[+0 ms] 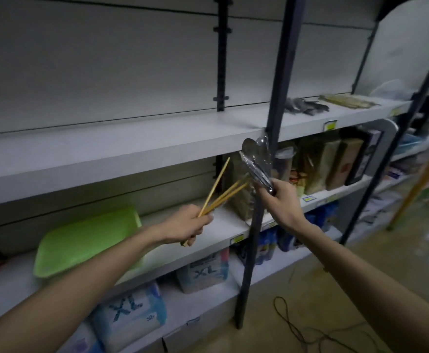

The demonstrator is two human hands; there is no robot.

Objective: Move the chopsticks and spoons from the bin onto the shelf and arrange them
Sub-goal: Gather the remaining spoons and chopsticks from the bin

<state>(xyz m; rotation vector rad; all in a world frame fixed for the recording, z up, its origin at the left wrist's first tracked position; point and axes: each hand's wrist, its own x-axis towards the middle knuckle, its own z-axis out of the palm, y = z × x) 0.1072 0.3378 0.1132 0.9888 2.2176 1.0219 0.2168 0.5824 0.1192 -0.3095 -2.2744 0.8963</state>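
Left hand point(188, 225) is clamped on a few chopsticks point(221, 192), right hand point(282, 200) on a bunch of spoons point(255, 161), both below the upper shelf point(132, 138). Best lift them clear of its front edge and lay each beside the spoon pile point(306, 107) and chopstick pile point(348, 101) near its right end; green bin point(86, 240) looks empty

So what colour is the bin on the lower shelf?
Light green bin, clearest in the head view.

left hand point(188, 224) fisted, right hand point(282, 200) fisted, both arms outstretched
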